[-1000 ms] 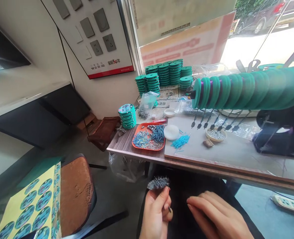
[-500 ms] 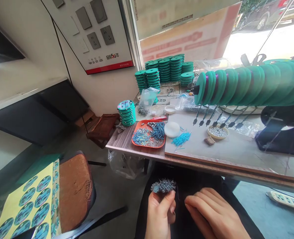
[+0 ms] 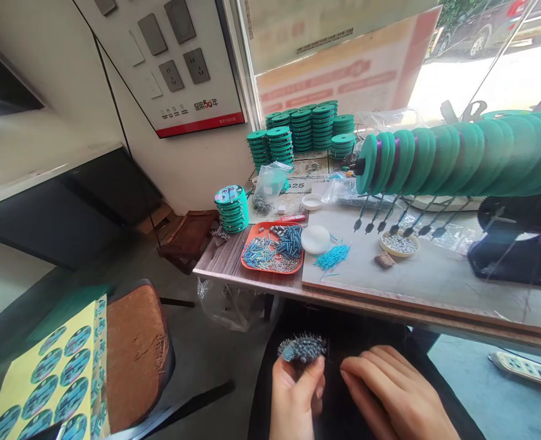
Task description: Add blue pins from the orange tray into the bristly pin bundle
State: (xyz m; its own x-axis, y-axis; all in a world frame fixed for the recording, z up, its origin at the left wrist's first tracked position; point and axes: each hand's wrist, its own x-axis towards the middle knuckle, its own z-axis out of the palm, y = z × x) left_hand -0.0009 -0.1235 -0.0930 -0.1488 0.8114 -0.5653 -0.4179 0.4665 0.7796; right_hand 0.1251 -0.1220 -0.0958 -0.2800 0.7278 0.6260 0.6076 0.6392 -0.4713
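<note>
My left hand [image 3: 294,397] is low in the view over my lap, fingers closed on a spiky grey-blue cluster of small metal pieces [image 3: 302,348] held at the fingertips. My right hand [image 3: 394,394] is just to its right, fingers curved and together, resting on my dark trousers; whether it holds anything is hidden. Both hands are below the table's front edge [image 3: 371,308].
On the table are an orange tray [image 3: 273,255] of blue and metal parts, loose blue pins [image 3: 332,256], a small bowl [image 3: 399,243], a white lid [image 3: 315,238], stacks of green spools [image 3: 302,131] and a row of green spools on a rod [image 3: 458,157]. A chair with a sticker sheet [image 3: 50,382] is at left.
My left hand has shifted slightly right and towards my right hand, carrying the spiky cluster. The view has tilted a little. My right hand has hardly moved.
</note>
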